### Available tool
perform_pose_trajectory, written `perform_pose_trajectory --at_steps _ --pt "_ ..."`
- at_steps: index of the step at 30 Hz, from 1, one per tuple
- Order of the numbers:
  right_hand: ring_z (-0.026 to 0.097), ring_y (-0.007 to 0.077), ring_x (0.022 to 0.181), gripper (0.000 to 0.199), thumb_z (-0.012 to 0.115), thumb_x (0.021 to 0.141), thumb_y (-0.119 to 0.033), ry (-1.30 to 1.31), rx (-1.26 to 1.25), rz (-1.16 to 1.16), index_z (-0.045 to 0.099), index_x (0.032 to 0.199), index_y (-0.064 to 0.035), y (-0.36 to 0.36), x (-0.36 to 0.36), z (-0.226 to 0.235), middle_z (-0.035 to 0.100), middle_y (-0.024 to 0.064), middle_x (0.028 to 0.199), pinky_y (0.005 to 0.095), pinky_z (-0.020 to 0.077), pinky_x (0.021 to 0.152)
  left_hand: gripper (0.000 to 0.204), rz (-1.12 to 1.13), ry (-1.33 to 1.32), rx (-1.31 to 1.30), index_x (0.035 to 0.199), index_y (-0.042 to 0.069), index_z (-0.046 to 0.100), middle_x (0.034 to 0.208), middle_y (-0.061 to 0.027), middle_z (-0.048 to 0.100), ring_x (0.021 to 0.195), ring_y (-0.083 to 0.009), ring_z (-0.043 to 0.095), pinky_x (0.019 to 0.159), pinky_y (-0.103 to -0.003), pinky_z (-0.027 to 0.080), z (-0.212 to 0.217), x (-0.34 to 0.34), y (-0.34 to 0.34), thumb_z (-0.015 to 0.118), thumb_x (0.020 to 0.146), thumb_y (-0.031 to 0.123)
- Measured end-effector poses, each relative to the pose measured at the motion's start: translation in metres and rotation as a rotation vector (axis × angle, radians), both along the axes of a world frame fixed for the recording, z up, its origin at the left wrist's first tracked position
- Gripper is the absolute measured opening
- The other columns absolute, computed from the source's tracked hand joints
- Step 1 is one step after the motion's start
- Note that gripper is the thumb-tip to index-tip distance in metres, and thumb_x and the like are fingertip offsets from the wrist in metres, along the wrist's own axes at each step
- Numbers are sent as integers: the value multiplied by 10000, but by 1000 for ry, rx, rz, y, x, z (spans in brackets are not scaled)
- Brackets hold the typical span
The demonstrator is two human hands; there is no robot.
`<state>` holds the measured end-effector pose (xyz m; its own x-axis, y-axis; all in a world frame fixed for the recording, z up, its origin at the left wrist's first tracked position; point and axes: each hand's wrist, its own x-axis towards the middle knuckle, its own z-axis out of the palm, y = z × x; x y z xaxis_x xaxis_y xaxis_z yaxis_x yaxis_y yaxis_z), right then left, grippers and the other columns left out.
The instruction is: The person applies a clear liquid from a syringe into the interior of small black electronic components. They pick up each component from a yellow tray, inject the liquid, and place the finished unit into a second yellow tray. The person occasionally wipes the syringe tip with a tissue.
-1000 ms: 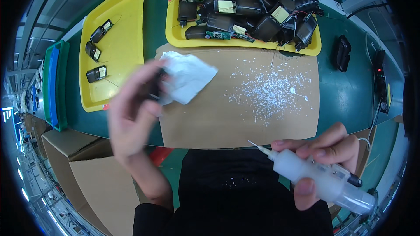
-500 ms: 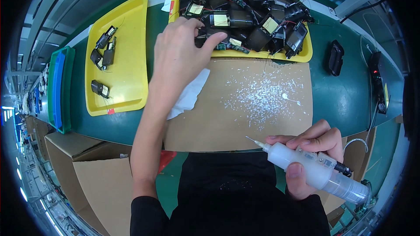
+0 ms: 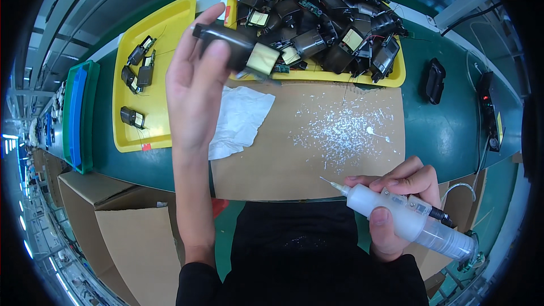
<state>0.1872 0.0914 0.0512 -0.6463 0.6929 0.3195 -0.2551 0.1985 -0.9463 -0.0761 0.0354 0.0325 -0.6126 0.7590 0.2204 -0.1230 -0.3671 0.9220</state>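
Pinched in my left hand is a black plastic module with a pale yellow patch at its right end, raised over the near-left corner of the yellow bin. That bin is heaped with similar black modules, thin wires and bits of green circuit board among them. My right hand is closed round a translucent dispensing syringe filled with white material. Its thin needle points up and left, above the near edge of a brown cardboard sheet. White specks are scattered over the cardboard.
On the left, a yellow tray carries several black modules. A crumpled white cloth lies by my left forearm. Stacked green and blue trays stand far left. To the right are a black plastic shell and a black device with a red light.
My left hand has picked a black module out of the bin and moved left with it, turning palm upward. The right hand and syringe stay nearly still.
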Motion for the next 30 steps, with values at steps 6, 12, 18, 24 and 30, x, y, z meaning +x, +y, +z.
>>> perform_pose_trajectory --at_steps 6,12,18,24,30 --pt "623 249 772 305 653 743 -38 25 -54 -30 404 910 17 -1 -1 -2 451 138 869 442 537 799 445 -182 -811 238 1262 12 365 1098 -104 454 981 -195 512 914 -329 388 -19 27 -27 515 894 212" --pt "626 258 755 331 655 752 -67 34 -21 -33 381 917 17 -1 -3 1 448 136 865 431 546 785 509 -369 -645 95 1256 5 330 1092 -104 413 875 -213 535 693 -294 431 -22 58 -31 571 839 172" --pt "625 259 781 373 682 741 -85 129 -57 -51 362 906 15 -5 -10 11 429 132 884 430 544 794 733 -528 -535 71 1348 -22 235 1062 -200 489 827 -222 523 636 -298 415 -25 82 -21 461 867 482" --pt "584 185 687 411 667 750 -143 52 64 -13 335 932 17 -7 -22 16 391 113 877 425 570 747 705 -584 -520 17 1262 -67 299 995 -225 500 848 -235 520 665 -312 433 -34 88 -34 556 833 430" --pt "595 199 707 383 646 732 -68 -44 82 60 331 933 15 -6 -18 19 400 122 900 423 544 806 637 -811 -618 71 1137 -53 392 941 -240 520 798 -226 545 617 -249 427 -37 78 -36 700 734 332"
